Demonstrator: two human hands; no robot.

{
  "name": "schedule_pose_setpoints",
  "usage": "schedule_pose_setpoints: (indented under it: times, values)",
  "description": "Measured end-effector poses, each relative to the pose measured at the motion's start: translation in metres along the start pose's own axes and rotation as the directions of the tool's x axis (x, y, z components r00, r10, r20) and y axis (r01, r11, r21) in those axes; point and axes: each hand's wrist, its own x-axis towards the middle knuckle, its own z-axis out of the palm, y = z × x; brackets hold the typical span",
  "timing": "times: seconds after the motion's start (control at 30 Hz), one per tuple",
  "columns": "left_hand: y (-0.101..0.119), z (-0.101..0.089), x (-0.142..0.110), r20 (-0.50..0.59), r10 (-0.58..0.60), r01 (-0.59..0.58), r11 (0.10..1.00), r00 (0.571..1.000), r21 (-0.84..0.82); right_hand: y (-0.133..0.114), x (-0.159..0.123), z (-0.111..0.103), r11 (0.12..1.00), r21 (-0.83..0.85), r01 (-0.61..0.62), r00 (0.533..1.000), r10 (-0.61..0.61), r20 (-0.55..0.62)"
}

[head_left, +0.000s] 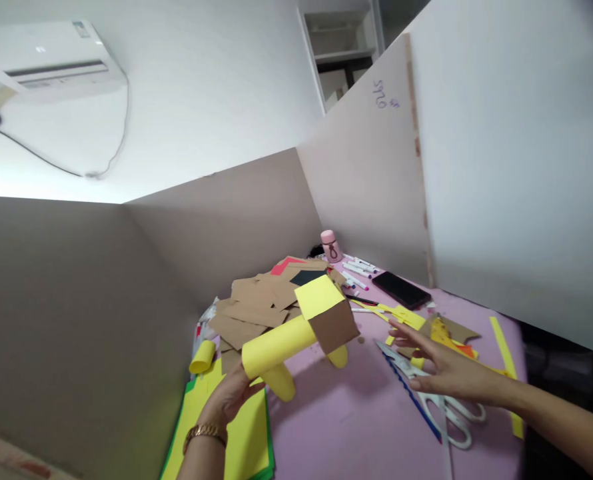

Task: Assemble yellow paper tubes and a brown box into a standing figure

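Observation:
A paper model stands on the purple cloth: a yellow tube body on short yellow tube legs, with a box head of brown cardboard topped in yellow. My left hand, a gold bracelet on its wrist, grips the near left end of the tube body; some fingers are hidden beneath it. To the right, my right hand hovers with fingers stretched apart and nothing in them. Below and beside it lie white-handled scissors and a blue wavy-edged strip.
Brown cardboard pieces are heaped behind the model. Yellow sheets lie at left, near a loose yellow tube. Markers, a black phone, a pink bottle and yellow scraps sit toward the right. Grey partitions enclose the table.

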Motion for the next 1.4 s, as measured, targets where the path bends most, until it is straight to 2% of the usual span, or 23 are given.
schedule_pose_setpoints:
  times: [0.23,0.33,0.43,0.5,0.57,0.63,0.73,0.9,1.1,1.27,1.4]
  values:
    - [0.004,0.0,0.0,-0.047,-0.045,0.042,0.998,0.998,-0.051,0.005,-0.017,0.011,0.983,-0.164,0.087,0.996,-0.082,0.037]
    - [0.004,0.0,0.003,-0.055,-0.062,0.057,0.995,0.997,-0.087,0.007,-0.03,0.017,0.949,-0.278,0.146,0.987,-0.159,-0.023]
    - [0.003,0.0,0.006,-0.058,-0.064,0.055,0.987,0.996,-0.15,0.011,-0.042,0.009,0.925,-0.337,0.175,0.968,-0.225,-0.114]
    - [0.002,0.001,0.007,-0.059,-0.063,0.052,0.983,0.996,-0.176,0.019,-0.048,-0.005,0.906,-0.406,0.12,0.944,-0.231,-0.235]
    - [0.001,0.002,0.008,-0.061,-0.062,0.05,0.982,0.996,-0.184,0.032,-0.052,-0.02,0.86,-0.511,0.012,0.907,-0.224,-0.356]
    - [-0.001,0.002,0.008,-0.05,-0.05,0.04,0.981,0.997,-0.19,0.047,-0.055,-0.033,0.783,-0.615,-0.094,0.895,-0.204,-0.396]
    - [-0.003,0.001,0.008,-0.034,-0.031,0.023,0.979,0.999,-0.202,0.063,-0.055,-0.041,0.708,-0.693,-0.135,0.907,-0.194,-0.375]
    - [-0.001,0.006,0.004,-0.076,-0.056,0.041,0.981,0.995,-0.188,0.074,-0.053,-0.049,0.69,-0.716,-0.11,0.908,-0.223,-0.355]
    - [0.003,0.011,0.003,-0.063,-0.027,0.02,0.994,0.998,-0.105,0.088,-0.05,-0.074,0.64,-0.755,-0.142,0.91,-0.217,-0.354]
    - [-0.003,0.009,0.002,-0.065,-0.001,-0.007,0.992,0.998,-0.126,0.109,-0.051,-0.081,0.651,-0.75,-0.116,0.912,-0.229,-0.34]
    - [-0.009,0.009,0.001,-0.065,0.018,-0.028,0.987,0.998,-0.157,0.129,-0.055,-0.087,0.714,-0.698,-0.056,0.893,-0.277,-0.355]
